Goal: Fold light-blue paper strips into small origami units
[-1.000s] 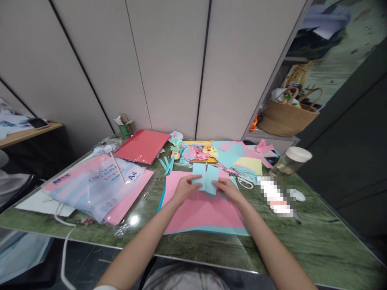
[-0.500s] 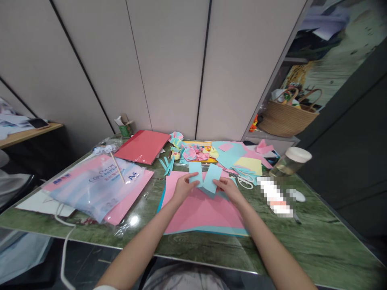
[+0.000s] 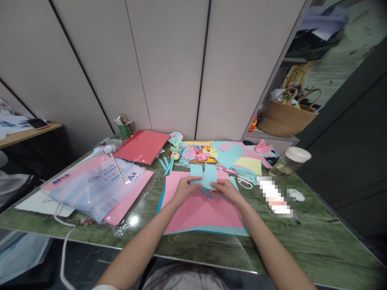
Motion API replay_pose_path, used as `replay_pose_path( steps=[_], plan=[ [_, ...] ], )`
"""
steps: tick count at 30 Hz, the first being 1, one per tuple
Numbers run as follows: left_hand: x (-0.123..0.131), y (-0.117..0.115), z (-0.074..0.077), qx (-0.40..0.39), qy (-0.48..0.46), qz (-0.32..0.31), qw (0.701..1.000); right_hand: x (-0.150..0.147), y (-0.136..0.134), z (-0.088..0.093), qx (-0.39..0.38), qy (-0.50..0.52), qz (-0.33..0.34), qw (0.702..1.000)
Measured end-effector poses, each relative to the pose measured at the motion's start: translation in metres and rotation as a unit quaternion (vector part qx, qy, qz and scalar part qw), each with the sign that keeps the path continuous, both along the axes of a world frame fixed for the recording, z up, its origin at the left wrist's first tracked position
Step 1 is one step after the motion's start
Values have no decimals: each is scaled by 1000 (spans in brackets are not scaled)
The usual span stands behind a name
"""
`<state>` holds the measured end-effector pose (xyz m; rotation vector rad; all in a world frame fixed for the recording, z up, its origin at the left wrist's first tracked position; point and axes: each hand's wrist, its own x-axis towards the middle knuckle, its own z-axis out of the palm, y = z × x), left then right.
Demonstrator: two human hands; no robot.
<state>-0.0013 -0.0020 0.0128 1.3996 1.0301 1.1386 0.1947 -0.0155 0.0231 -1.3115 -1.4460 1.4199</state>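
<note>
**Two blue strips pinched over the pink sheet**

While both my arms reach out across the green table [image 3: 302,241], my left hand [image 3: 183,190] and my right hand [image 3: 227,191] meet over the pink sheet [image 3: 202,211] that lies flat in front of me. My left fingers are closed on the left light-blue paper strip [image 3: 196,171], and my right fingers are closed on the right light-blue paper strip [image 3: 210,175]; the two strips stand up side by side at 12 o'clock from my hands, their lower ends coming together between my fingertips. Whether the strips are joined at the bottom I cannot tell.

At 9 o'clock from my hands lies a pack of colour copy paper [image 3: 96,187] in clear wrap, with a thin wooden stick [image 3: 117,167] resting across it. At 11 o'clock sits a red folder [image 3: 142,146]. At 12 o'clock, past the strips, is a heap of paper flowers and scraps [image 3: 190,152]. At 1 o'clock lie loose blue, yellow and pink sheets [image 3: 242,157], and white-handled scissors [image 3: 245,180] lie just beside my right hand. At 2 o'clock stands a glass jar [image 3: 290,162] with a white lid, and farther back a woven basket [image 3: 286,117] rests on a ledge.
</note>
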Motion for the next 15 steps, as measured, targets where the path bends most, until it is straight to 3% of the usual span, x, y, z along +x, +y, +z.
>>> replay_pose_path(
  steps=[9,15],
  plan=[
    [0,0,3,0,4,44,999,-1,3,2,18,-34,-18,999],
    [-14,4,13,14,-9,74,997,11,0,10,45,-140,-41,988]
  ],
)
